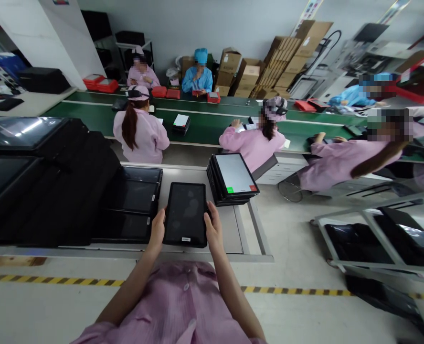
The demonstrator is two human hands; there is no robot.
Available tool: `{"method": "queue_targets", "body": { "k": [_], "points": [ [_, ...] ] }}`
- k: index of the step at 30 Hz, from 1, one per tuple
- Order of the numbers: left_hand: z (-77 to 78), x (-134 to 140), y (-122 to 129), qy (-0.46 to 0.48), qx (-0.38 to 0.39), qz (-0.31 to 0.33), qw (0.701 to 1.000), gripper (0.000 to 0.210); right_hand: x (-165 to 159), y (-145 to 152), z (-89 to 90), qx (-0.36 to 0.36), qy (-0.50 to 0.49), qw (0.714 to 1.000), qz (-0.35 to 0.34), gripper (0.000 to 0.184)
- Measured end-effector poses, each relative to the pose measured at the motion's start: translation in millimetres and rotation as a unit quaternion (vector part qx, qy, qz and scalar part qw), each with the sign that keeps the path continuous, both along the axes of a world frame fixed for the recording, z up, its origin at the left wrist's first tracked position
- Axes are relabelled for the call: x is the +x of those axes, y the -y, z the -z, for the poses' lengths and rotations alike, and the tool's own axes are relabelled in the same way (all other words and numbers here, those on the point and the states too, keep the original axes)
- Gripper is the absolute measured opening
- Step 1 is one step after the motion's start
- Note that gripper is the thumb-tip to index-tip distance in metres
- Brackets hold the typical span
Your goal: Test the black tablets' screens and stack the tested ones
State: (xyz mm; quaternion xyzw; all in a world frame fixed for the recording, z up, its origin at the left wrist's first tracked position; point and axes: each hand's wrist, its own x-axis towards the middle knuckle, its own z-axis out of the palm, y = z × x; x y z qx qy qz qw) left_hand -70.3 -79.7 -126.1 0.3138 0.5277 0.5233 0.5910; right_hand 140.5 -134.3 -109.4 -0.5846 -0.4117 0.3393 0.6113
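We hold a dark tablet (185, 214) with both hands, just above the near edge of the grey surface (238, 229). Our left hand (157, 230) grips its left side and our right hand (214, 229) grips its right side; the fingers of each hand are closed around the edge, the thumbs lying along the front. The screen is black and shows only smudges, with a small white label near its lower end.

To the right and a little farther stands a stack of tablets (231, 179); the top one is lit — a white screen with a green and a red button at the bottom. On the left of the surface lie dark trays (133, 200) with more black screens in them, and further left a big black cover (54, 186).

As we judge it, the work is in the middle: one tablet is in hand and still dark, some are already stacked on the right, and many wait on the left — how many, we cannot tell.

Beyond, other people in pink coats sit at a long green belt (205, 125), their hands busy with their own things.
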Motion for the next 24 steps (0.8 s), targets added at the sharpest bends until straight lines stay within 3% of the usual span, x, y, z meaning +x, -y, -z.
{"method": "queue_targets", "body": {
  "k": [4,8,13,21,24],
  "points": [
    [-0.5,1.5,11.5,0.034,-0.017,-0.005,0.999,0.055,-2.0,9.1,-3.0,-0.027,-0.052,0.998,-0.021,0.066],
    [-9.3,7.9,11.1,0.019,0.012,0.005,1.0,0.052,-7.2,9.4,-6.7,-0.049,-0.116,0.991,-0.045,0.072],
    [-19.2,11.1,12.6,-0.007,0.017,0.005,1.0,0.051,-8.7,10.7,-4.1,-0.05,-0.112,0.991,-0.053,0.08],
    [-19.4,4.9,11.9,-0.015,0.067,0.028,0.997,0.053,2.5,4.9,0.1,-0.015,-0.075,0.992,-0.105,0.119],
    [-16.5,0.5,11.3,-0.021,0.065,0.027,0.997,0.054,8.0,5.9,-0.6,0.008,-0.111,0.991,-0.08,0.099]
  ]
}}
